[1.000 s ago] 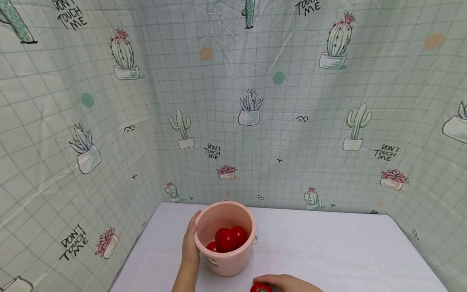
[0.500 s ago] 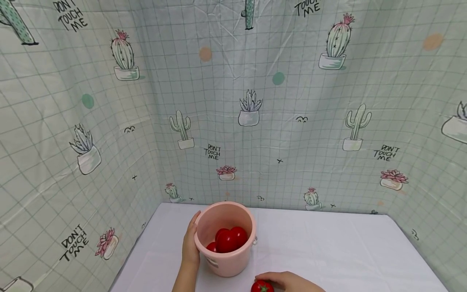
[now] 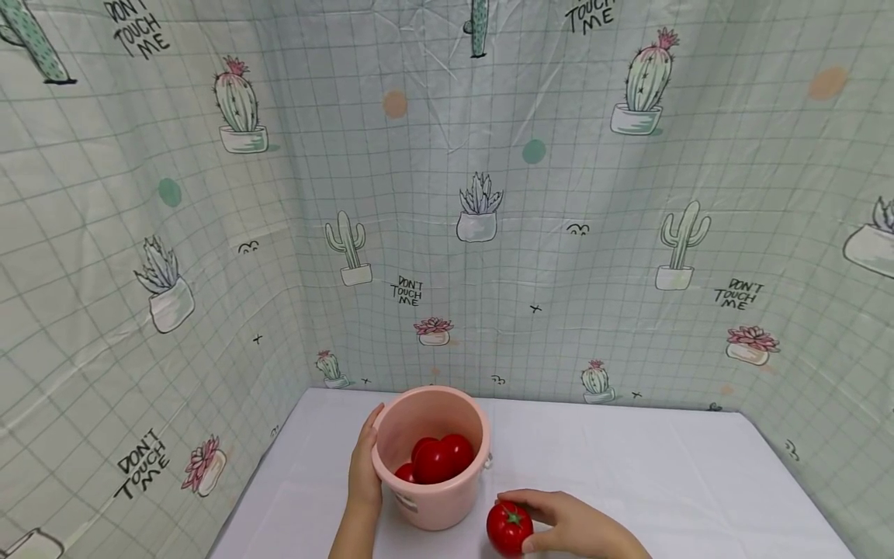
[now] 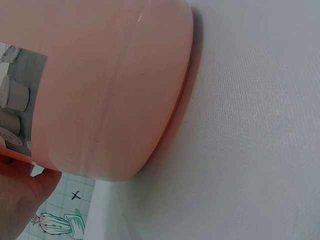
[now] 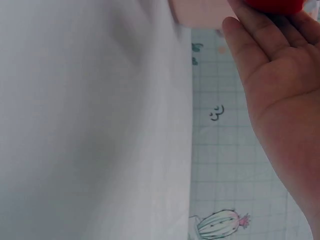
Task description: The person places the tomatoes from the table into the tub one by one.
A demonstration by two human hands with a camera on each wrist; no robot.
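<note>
A pink bucket stands on the table with several red tomatoes inside. My left hand holds the bucket's left side, fingers lying along the wall up to the rim. In the left wrist view, the bucket wall fills much of the picture, with part of the left hand at the lower left. To the right of the bucket and nearer me, my right hand grips another tomato between thumb and fingers. In the right wrist view, only the tomato's underside shows beyond the palm.
A white cloth covers the table. Behind it and at both sides hangs a sheet with a grid and cactus prints. A printed label is on the bucket's side.
My right hand has moved forward and slightly right with the tomato, bringing more of both into the head view. The left hand and the bucket have stayed in place.
</note>
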